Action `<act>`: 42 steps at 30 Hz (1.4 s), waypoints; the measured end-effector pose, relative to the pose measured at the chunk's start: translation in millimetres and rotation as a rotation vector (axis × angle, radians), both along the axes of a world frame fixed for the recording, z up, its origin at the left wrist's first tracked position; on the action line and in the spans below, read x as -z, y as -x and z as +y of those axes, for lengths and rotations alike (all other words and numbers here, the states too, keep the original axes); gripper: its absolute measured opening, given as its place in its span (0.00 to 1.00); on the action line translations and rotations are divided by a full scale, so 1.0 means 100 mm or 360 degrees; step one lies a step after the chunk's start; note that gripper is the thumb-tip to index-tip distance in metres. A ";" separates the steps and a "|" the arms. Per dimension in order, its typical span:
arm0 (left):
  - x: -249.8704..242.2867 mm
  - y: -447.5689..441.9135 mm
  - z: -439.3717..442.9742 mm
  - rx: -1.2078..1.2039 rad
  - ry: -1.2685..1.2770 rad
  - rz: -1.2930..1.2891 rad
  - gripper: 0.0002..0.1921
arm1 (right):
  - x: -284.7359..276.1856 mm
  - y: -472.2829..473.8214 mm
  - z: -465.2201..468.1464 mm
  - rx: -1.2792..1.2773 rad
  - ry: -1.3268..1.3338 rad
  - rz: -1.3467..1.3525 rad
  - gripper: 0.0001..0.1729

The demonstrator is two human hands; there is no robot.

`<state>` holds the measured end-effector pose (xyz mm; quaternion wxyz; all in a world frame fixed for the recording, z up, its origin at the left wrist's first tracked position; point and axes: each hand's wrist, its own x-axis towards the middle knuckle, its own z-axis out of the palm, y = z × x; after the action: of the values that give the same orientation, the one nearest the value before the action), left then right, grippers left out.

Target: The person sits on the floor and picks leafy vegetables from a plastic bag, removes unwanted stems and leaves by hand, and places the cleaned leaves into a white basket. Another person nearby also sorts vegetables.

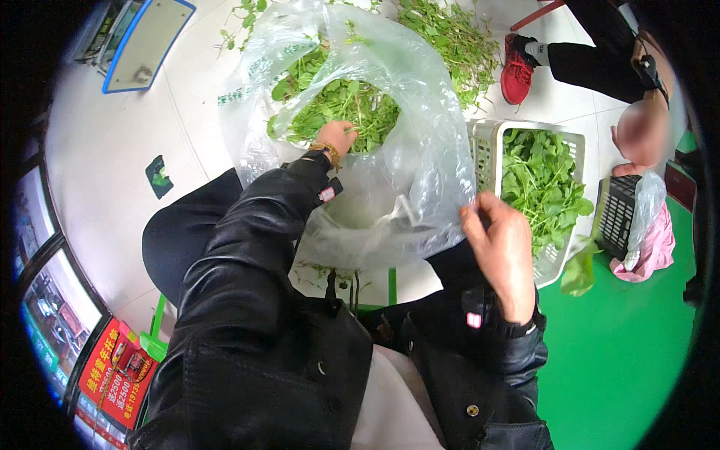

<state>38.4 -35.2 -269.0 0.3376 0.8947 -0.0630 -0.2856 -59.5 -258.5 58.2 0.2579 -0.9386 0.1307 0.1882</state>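
A large clear plastic bag [419, 67] with green print stands wide at the mouth before me, with leafy greens [374, 107] inside it. My left hand [336, 136], with a beaded bracelet at the wrist, reaches into the bag and grips some of the greens by their stems. Between thumb and fingers, my right hand [505, 244] pinches the bag's rim on the right side. Just beyond that hand sits a white plastic crate [485, 149] holding loose leafy greens [540, 183].
Stems and leaves [450, 45] lie heaped on the tiled floor beyond the bag. At upper right sits another person [590, 67] in red shoes [516, 76]. A black crate [616, 214] and a pink bag [647, 247] rest on the green floor. A blue-edged panel [149, 48] is at upper left.
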 end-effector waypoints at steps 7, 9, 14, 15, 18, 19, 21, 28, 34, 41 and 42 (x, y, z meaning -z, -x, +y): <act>-1.26 -0.21 0.54 -0.0431 0.0621 0.0640 0.14 | -0.02 0.04 0.13 -0.0053 0.0197 -0.0241 0.11; -1.70 -0.22 0.67 -0.0401 0.0675 0.0647 0.14 | -0.04 0.04 0.20 -0.0035 0.0125 -0.0433 0.15; -2.68 -0.07 1.01 -0.0488 0.1124 0.0703 0.11 | -0.15 -0.08 0.48 -0.0226 0.0125 -0.1123 0.19; -2.84 -0.04 1.05 -0.0532 0.1211 0.0688 0.11 | -0.19 -0.10 0.54 -0.0198 -0.0049 -0.1119 0.18; -3.22 0.03 1.09 -0.0601 0.1437 0.0626 0.11 | -0.28 -0.15 0.77 -0.0005 -0.0620 -0.0951 0.11; -3.30 0.04 1.07 -0.0571 0.1518 0.0597 0.11 | -0.31 -0.17 0.82 -0.0124 -0.0666 -0.0973 0.10; -3.41 0.09 1.04 -0.0544 0.1678 0.0550 0.11 | -0.32 -0.19 0.97 -0.0067 -0.1019 -0.0887 0.09; -3.29 0.29 0.99 -0.0534 0.1512 0.0569 0.13 | -0.13 -0.33 1.26 0.0324 -0.1699 -0.0793 0.09; -3.17 0.30 1.00 -0.0495 0.1344 0.0589 0.14 | -0.01 -0.40 1.23 0.0257 -0.1678 -0.0603 0.12; -3.07 0.26 0.98 -0.0493 0.1239 0.0541 0.15 | 0.08 -0.46 1.16 0.0364 -0.1687 -0.0766 0.08; -3.05 0.24 1.01 -0.0506 0.1233 0.0525 0.15 | 0.08 -0.48 1.14 0.0423 -0.1734 -0.0845 0.08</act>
<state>14.0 65.4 36.3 0.6928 0.6434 0.0277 -0.3244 -11.9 -144.3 50.3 0.7450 -0.6625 0.0631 -0.0458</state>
